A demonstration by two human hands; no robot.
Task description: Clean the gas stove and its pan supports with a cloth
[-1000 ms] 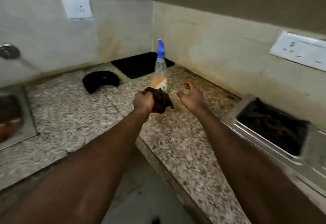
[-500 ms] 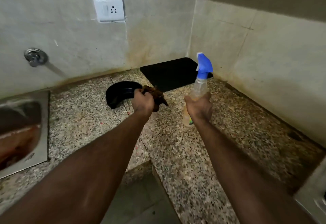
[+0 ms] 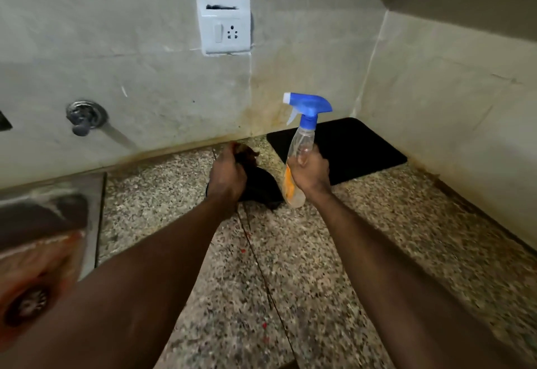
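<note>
The clear, blue-triggered plastic spray bottle (image 3: 302, 142), a second ago standing on the speckled granite surface (image 3: 319, 252), is now lifted in the curled fingers of the right hand (image 3: 311, 172), just right of the crumpled brown cloth (image 3: 250, 152) clenched in the left hand (image 3: 228, 175), so wetting is expected.

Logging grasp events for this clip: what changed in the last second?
The right hand, open a second ago, reached the spray bottle, gripped it and now holds it tilted, nozzle pointing left. The left hand still grips the brown cloth, now over a black curved object.
</note>
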